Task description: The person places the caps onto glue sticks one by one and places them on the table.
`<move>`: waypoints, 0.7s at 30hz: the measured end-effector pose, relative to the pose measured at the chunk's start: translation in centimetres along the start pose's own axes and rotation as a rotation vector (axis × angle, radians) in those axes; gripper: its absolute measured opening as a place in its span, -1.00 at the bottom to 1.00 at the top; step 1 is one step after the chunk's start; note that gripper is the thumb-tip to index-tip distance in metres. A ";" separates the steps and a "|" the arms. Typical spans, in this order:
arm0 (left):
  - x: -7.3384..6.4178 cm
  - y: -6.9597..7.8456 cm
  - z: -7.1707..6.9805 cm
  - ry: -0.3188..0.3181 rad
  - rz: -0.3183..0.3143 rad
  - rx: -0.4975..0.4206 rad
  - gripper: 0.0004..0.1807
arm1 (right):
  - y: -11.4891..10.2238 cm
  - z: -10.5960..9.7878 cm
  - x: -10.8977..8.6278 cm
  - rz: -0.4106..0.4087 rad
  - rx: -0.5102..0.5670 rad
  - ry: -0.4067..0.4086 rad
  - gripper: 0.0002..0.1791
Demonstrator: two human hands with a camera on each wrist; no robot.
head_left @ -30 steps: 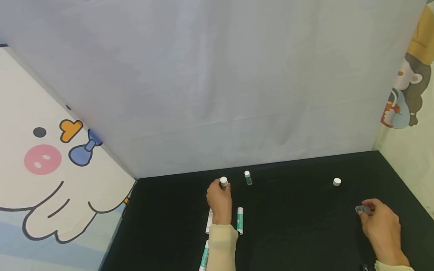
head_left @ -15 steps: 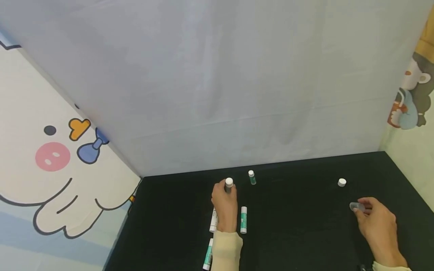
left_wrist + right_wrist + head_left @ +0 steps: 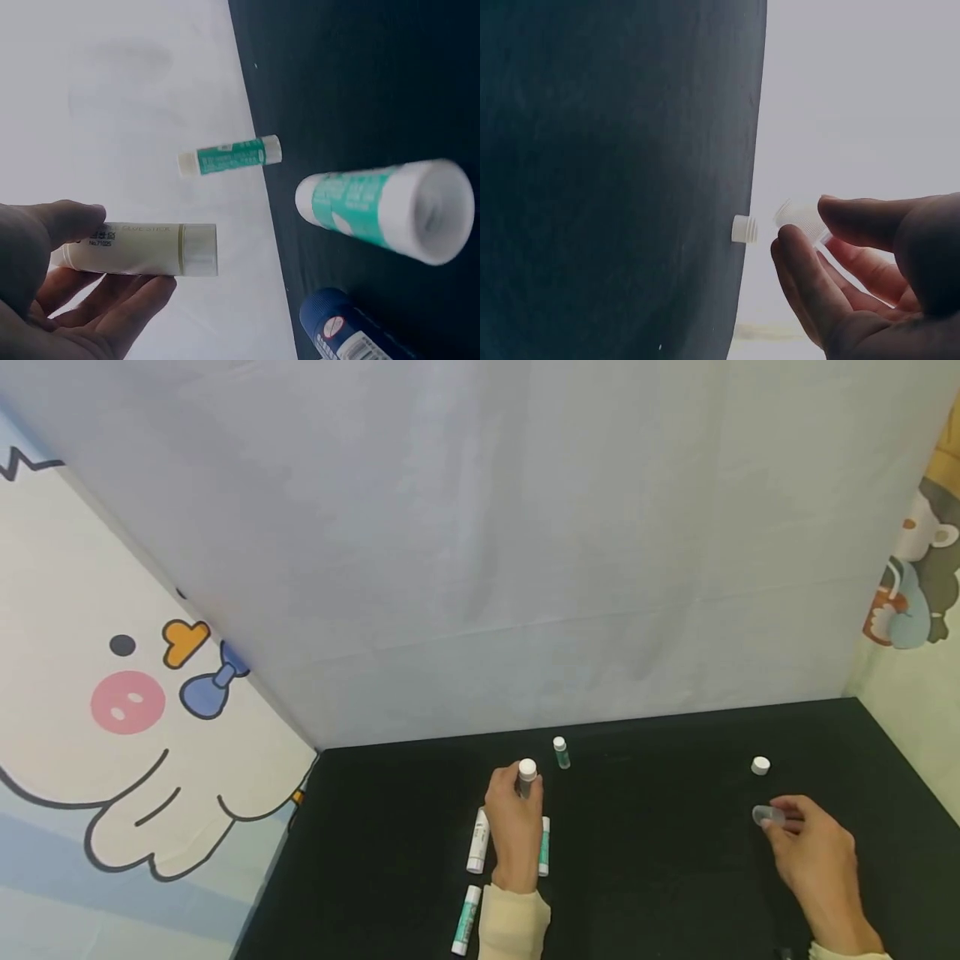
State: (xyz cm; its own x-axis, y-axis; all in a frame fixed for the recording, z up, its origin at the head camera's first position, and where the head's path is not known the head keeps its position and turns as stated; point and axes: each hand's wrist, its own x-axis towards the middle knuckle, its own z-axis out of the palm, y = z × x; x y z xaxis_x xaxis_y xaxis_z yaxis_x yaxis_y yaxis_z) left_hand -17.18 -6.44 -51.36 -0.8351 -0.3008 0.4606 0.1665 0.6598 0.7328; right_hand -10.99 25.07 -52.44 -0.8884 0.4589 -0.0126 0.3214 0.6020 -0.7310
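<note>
My left hand (image 3: 516, 827) grips an upright glue stick (image 3: 528, 772) with a white cap. In the left wrist view, thumb and fingers curl round this pale glue stick (image 3: 142, 247), printed with small lettering. My right hand (image 3: 817, 868) pinches a small translucent cap (image 3: 768, 816) above the right side of the table. A white screw-top cap (image 3: 761, 766) sits on the table beyond that hand. At the back, a green-labelled glue stick (image 3: 562, 752) stands upright, apart from the left hand. Another green-labelled glue stick (image 3: 544, 846) lies just right of the left wrist, partly hidden.
A white glue stick (image 3: 478, 841) and a green-labelled one (image 3: 466, 920) lie left of the left forearm. The left wrist view shows a dark blue tube (image 3: 349, 326) with a barcode. The black table (image 3: 660, 860) ends at a pale curtain (image 3: 570, 568).
My right hand has moved left with the translucent cap. The left hand has shifted slightly right, still holding the glue stick, which uncovers more of the white one. The head view has shifted a little.
</note>
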 end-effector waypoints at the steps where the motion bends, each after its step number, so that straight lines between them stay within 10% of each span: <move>1: -0.1 0.1 0.0 -0.003 -0.001 -0.001 -0.76 | -0.1 0.1 -0.1 -0.002 0.000 -0.005 -0.71; 21: -3.0 2.7 -0.1 -0.077 0.068 0.014 -0.76 | -1.6 0.9 -1.1 -0.104 0.032 -0.032 -0.72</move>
State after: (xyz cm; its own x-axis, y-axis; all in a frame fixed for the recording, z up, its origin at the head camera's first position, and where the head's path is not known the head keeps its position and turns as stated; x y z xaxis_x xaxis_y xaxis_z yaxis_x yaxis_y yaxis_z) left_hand -14.17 -3.84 -50.75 -0.8601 -0.2018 0.4684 0.2167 0.6868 0.6938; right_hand -10.82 23.06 -51.90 -0.9265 0.3738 0.0426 0.2170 0.6235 -0.7511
